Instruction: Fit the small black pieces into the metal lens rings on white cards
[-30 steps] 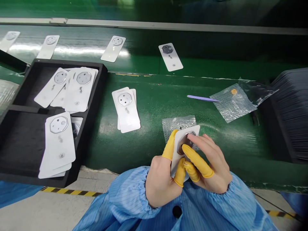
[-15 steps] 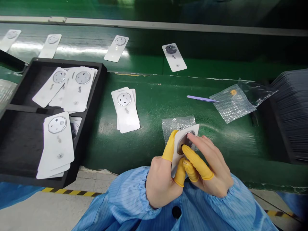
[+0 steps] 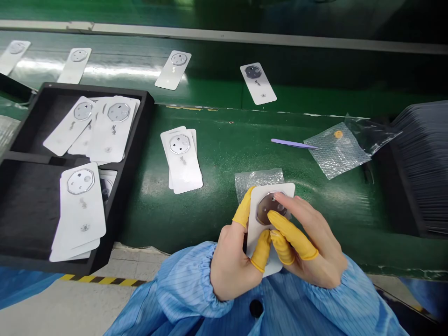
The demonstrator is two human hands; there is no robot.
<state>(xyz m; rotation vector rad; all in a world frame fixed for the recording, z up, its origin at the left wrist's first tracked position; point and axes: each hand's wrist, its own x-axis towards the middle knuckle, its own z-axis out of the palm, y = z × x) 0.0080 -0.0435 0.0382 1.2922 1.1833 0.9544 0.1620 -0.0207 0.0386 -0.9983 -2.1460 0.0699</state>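
Observation:
A white phone back cover (image 3: 258,228) with a dark octagonal camera plate (image 3: 265,208) is held upright and slightly tilted between my hands. My left hand (image 3: 233,263) grips its left edge, with a yellow-cotted finger along the side and the cotted thumb on its face. My right hand (image 3: 315,247) touches the same cover from the right. One cotted finger lies on the camera plate, a bare finger rests near the plate's upper right, and the cotted thumb presses low beside my left thumb. Behind the cover lies a clear bubble-wrap pouch (image 3: 259,178), partly hidden.
Two stacked white covers (image 3: 182,163) lie to the left. A black divided tray (image 3: 21,205) carries several more. Further covers (image 3: 258,84) lie on the green strip behind. Purple tweezers (image 3: 292,143), another bubble-wrap pouch (image 3: 341,156) and a black rack of dark sheets (image 3: 425,168) are at right.
The cover in my hands has turned to face me more, so its camera plate shows wider. My right hand has shifted slightly right and stays in contact with it.

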